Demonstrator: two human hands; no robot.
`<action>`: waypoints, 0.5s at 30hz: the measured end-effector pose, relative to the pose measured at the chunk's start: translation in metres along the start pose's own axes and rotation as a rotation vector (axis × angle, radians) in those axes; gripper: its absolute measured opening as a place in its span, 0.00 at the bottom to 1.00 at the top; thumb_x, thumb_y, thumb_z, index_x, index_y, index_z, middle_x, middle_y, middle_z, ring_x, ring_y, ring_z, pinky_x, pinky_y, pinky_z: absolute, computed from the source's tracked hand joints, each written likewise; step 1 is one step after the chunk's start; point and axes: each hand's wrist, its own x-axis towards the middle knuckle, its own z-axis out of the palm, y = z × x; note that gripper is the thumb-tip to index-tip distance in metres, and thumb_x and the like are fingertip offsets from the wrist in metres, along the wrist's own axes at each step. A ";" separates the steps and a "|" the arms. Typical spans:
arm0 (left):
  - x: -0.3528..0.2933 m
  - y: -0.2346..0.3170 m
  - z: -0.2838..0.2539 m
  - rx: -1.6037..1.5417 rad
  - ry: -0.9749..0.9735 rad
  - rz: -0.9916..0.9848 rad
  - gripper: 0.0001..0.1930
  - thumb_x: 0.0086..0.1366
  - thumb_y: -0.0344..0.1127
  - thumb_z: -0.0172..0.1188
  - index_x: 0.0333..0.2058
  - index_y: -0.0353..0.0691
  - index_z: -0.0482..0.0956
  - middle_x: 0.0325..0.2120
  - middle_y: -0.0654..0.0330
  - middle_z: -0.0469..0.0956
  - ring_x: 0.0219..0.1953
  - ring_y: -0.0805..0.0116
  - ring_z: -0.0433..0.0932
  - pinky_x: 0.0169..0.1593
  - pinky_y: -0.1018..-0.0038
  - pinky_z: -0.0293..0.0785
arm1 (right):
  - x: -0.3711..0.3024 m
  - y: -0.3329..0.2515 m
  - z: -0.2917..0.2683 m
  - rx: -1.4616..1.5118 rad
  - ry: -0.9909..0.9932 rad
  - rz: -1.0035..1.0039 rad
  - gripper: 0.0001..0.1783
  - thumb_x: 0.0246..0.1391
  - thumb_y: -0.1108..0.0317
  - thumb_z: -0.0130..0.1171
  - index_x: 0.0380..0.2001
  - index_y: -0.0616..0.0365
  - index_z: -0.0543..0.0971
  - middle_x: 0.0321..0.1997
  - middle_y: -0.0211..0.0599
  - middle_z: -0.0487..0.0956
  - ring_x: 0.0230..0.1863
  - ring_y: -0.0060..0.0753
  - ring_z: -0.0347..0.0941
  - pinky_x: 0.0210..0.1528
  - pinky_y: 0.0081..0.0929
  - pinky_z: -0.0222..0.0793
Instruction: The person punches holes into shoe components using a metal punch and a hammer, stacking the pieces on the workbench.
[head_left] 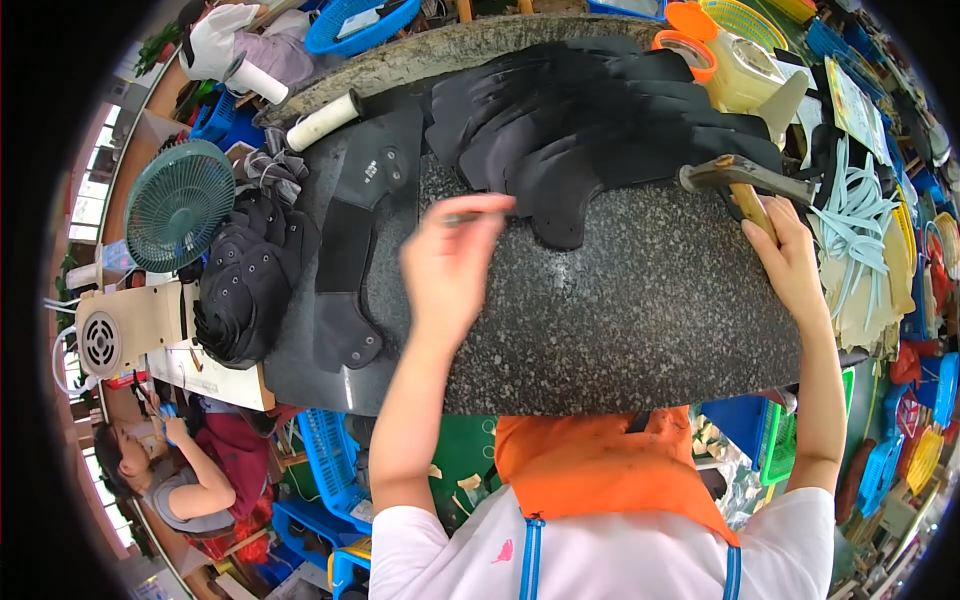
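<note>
- Dark speckled stone slab (620,310) with a curved front edge, in a crowded workroom.
- On its far part, a fanned stack of flat black pieces (590,120) overlaps in many layers; the nearest one juts toward the wearer.
- Left hand (450,265): raised at the stack's near left side, fingertips pointing right, blurred; I cannot tell whether it pinches anything.
- Right hand (787,248): wrapped around the wooden handle of a hammer (738,173), its metal head by the stack's right end.
- Left on the slab: a long black part (345,250) with eyelets at its ends, and a white roll (323,120) beyond it.
- Farther left: a heap of eyeleted black parts (255,270) and a green fan (180,205).
- Right side: pale blue strips (858,215) and a cream jug (745,75) with an orange rim.
- Lower left: another person (190,480), seated.
</note>
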 end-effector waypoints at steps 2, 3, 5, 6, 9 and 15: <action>-0.006 0.001 0.028 -0.085 -0.137 -0.153 0.04 0.69 0.25 0.54 0.41 0.34 0.76 0.39 0.57 0.82 0.43 0.71 0.81 0.47 0.73 0.80 | 0.000 -0.008 0.000 -0.057 -0.007 0.003 0.15 0.58 0.67 0.59 0.44 0.67 0.77 0.44 0.48 0.78 0.46 0.47 0.72 0.51 0.35 0.66; -0.002 -0.006 0.034 -0.092 -0.139 -0.153 0.04 0.69 0.25 0.54 0.41 0.34 0.76 0.39 0.57 0.82 0.43 0.71 0.81 0.47 0.73 0.80 | -0.003 -0.012 -0.005 -0.119 0.020 -0.054 0.15 0.57 0.67 0.60 0.43 0.66 0.77 0.43 0.47 0.77 0.44 0.49 0.71 0.50 0.38 0.67; 0.002 -0.029 0.038 0.164 -0.154 -0.220 0.05 0.71 0.26 0.51 0.41 0.33 0.75 0.39 0.56 0.82 0.42 0.73 0.81 0.46 0.74 0.80 | -0.004 -0.021 -0.009 -0.217 0.014 -0.070 0.14 0.57 0.67 0.61 0.41 0.66 0.77 0.42 0.46 0.77 0.44 0.50 0.71 0.49 0.39 0.67; 0.000 -0.029 0.041 0.161 -0.162 -0.224 0.05 0.71 0.26 0.51 0.41 0.33 0.75 0.39 0.56 0.82 0.42 0.73 0.81 0.46 0.74 0.80 | -0.006 -0.023 -0.012 -0.324 0.013 -0.072 0.14 0.56 0.66 0.62 0.40 0.66 0.76 0.41 0.45 0.77 0.43 0.50 0.71 0.48 0.39 0.68; -0.017 -0.025 0.045 0.109 -0.208 -0.276 0.05 0.72 0.26 0.50 0.41 0.33 0.75 0.39 0.57 0.82 0.42 0.74 0.81 0.46 0.76 0.80 | -0.010 -0.031 -0.020 -0.434 -0.047 -0.135 0.14 0.55 0.65 0.63 0.36 0.65 0.74 0.40 0.44 0.76 0.42 0.51 0.70 0.46 0.42 0.68; -0.024 -0.038 0.047 -0.107 -0.118 -0.380 0.05 0.72 0.25 0.51 0.43 0.35 0.76 0.42 0.56 0.82 0.42 0.74 0.81 0.46 0.77 0.78 | -0.019 -0.054 -0.021 -0.380 -0.081 0.023 0.16 0.57 0.61 0.62 0.34 0.64 0.73 0.40 0.42 0.77 0.31 0.51 0.72 0.35 0.44 0.68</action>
